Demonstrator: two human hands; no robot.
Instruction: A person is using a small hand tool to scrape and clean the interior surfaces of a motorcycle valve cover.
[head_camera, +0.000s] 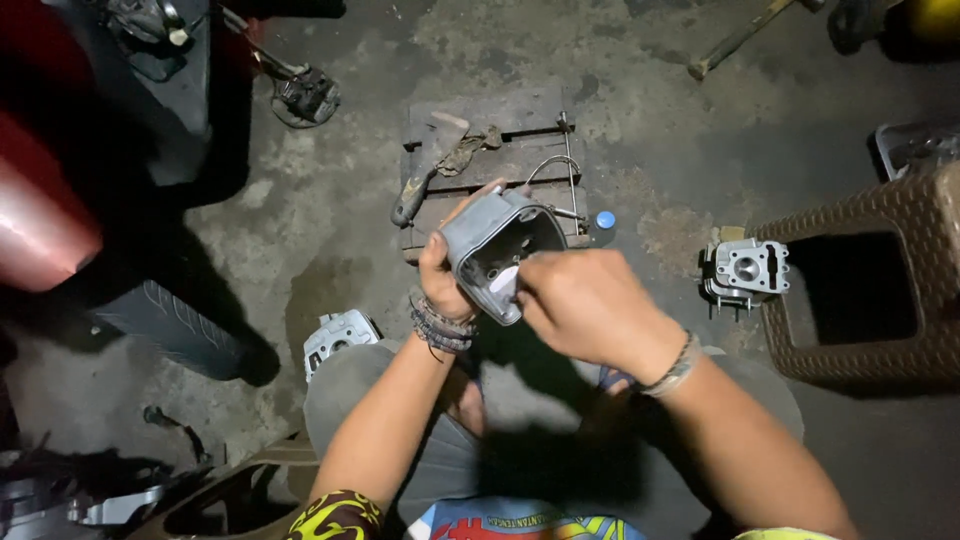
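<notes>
My left hand (440, 278) grips a grey metal engine cover (482, 232), a hollow casting held up over my lap with its open side facing me. My right hand (580, 300) presses a small white piece (503, 282), possibly a cloth or paper, into the cover's open cavity. Bead bracelets circle my left wrist and a band sits on my right wrist. What my right fingers pinch is mostly hidden by the hand.
A dark wooden pallet block (500, 160) with a scraper-like tool (420, 185), wire and a blue cap (605, 219) lies ahead. A cylinder head (748, 270) sits right beside a brown woven stool (870, 290). Another metal part (338, 338) lies left; a motorcycle tyre (170, 325) and red bodywork (40, 215) at far left.
</notes>
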